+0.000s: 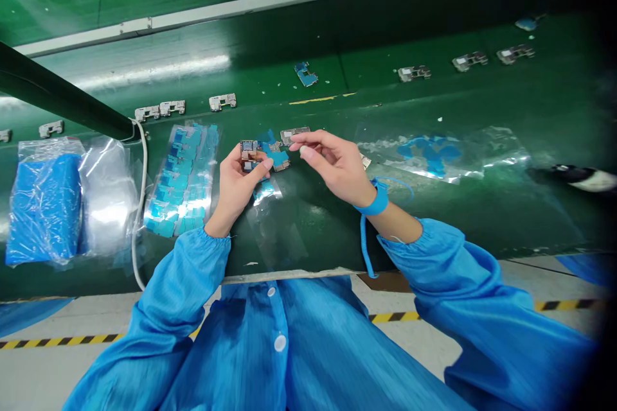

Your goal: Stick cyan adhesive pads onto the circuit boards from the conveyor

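Thumb and fingers of my left hand (236,186) are closed on a small circuit board (249,146). Blue film (276,153) shows at the board's right side, partly behind the thumb. Just right of it is my right hand (340,164), wearing a blue wrist strap (375,200). Its index finger and thumb are slightly apart, and I see nothing between them. Another circuit board (294,135) lies right behind that index fingertip; whether they touch is unclear. Below my left fingers, a clear strip with blue film pieces (266,191) lies on the green bench.
Sheets of blue film pieces (183,180) lie left of my hands. Further left are a bagged blue pack (44,205) and a white cable (143,205). Several boards (222,102) line the back. A clear sheet with blue film (431,153) lies right.
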A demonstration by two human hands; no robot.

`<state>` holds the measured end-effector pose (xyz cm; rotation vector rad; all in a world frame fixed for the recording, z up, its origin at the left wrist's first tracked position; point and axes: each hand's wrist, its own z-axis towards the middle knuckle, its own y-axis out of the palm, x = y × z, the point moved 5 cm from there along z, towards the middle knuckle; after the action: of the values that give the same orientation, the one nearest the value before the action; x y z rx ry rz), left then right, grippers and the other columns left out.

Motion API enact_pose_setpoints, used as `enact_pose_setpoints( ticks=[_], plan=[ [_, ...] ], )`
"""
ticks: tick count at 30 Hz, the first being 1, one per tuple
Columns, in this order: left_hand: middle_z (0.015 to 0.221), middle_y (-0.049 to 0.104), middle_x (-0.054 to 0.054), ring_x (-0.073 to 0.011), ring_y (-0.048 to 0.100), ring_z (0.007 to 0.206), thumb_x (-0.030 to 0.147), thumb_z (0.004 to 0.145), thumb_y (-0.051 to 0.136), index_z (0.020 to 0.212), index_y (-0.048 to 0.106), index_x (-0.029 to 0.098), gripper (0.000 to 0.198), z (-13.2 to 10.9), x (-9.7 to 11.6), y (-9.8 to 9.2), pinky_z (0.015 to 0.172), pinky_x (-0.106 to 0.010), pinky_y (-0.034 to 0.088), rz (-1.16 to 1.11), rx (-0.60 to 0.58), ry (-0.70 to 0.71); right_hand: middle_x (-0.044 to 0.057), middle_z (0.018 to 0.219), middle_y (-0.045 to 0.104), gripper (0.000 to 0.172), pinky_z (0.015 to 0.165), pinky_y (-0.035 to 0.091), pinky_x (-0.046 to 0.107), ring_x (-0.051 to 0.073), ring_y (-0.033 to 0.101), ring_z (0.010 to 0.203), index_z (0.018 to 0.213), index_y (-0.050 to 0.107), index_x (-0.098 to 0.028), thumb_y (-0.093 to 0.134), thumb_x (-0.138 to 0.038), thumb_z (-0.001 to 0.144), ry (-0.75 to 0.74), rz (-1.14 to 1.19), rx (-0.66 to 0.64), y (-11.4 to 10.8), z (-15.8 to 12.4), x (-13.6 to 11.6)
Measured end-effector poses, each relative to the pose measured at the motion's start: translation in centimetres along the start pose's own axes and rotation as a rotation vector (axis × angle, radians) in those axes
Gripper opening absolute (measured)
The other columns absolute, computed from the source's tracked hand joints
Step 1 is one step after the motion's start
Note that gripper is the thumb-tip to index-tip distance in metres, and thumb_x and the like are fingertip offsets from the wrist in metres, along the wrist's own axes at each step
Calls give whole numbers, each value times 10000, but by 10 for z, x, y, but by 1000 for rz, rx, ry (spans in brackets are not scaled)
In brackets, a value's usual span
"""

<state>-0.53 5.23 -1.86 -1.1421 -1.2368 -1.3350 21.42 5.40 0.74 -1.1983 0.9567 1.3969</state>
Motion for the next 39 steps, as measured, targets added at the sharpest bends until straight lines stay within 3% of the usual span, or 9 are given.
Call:
enact_pose_setpoints(
  ticks=[4,8,15,18,23,25,30,35,39],
  plan=[
    [931,794,-16,-86,691,651,450,849,1004,952,744,195,378,-3,3,5,619,-219,563,49,-23,-48,78,1106,843,225,803,580,423,238,718,912,1149,850,-279,774,-465,1047,-138,-299,-2,0,-1,-7],
    [929,813,-20,-92,695,632,426,821,1017,946,727,195,391,-3,2,7,590,-216,556,89,-49,-78,65,953,802,193,773,565,432,245,686,847,985,811,-274,775,-457,1036,-202,-401,-10,-1,0,-8],
    [892,802,-7,-90,697,654,357,800,1029,914,725,189,365,-4,3,10,623,-213,578,140,-83,-68,53,854,719,183,780,513,438,259,667,852,909,735,-265,742,-379,1052,-289,-523,-110,-2,2,-4],
    [943,821,-32,-105,738,698,443,878,979,1015,777,184,356,-5,2,13,654,-217,618,40,-93,-111,39,824,696,178,804,463,444,253,651,840,906,705,-257,722,-353,1055,-315,-607,-113,-4,2,-3],
    [1273,836,-104,-219,843,1022,619,944,884,1204,823,206,492,-4,-6,14,868,-358,756,-269,-105,-271,45,884,727,227,822,483,441,239,628,834,906,695,-263,737,-423,1060,-183,-441,-58,-8,2,-6],
    [1172,840,-77,-226,836,1058,595,907,933,1216,827,220,498,-4,-6,12,896,-374,766,-273,-106,-268,41,895,735,268,805,501,419,228,621,832,904,709,-263,773,-482,1045,-89,-308,-76,-5,1,-5],
    [928,823,-17,-193,804,854,541,902,958,1491,724,307,675,-5,-2,13,718,-287,736,-185,-137,-247,38,883,744,404,741,509,383,203,568,784,892,720,-254,813,-635,991,80,-170,-155,8,-5,0],
    [858,765,-3,-172,776,732,568,899,952,1338,784,273,555,-9,0,18,705,-325,751,-214,-172,-282,35,904,773,347,718,509,367,181,571,747,889,726,-241,820,-561,986,94,-184,-198,15,-7,5],
    [1063,824,-40,-214,853,849,587,986,849,1289,775,271,444,-11,-1,21,773,-390,777,-265,-192,-317,39,899,771,331,705,496,370,178,568,732,881,724,-237,818,-538,984,98,-202,-210,17,-8,7]
  ],
)
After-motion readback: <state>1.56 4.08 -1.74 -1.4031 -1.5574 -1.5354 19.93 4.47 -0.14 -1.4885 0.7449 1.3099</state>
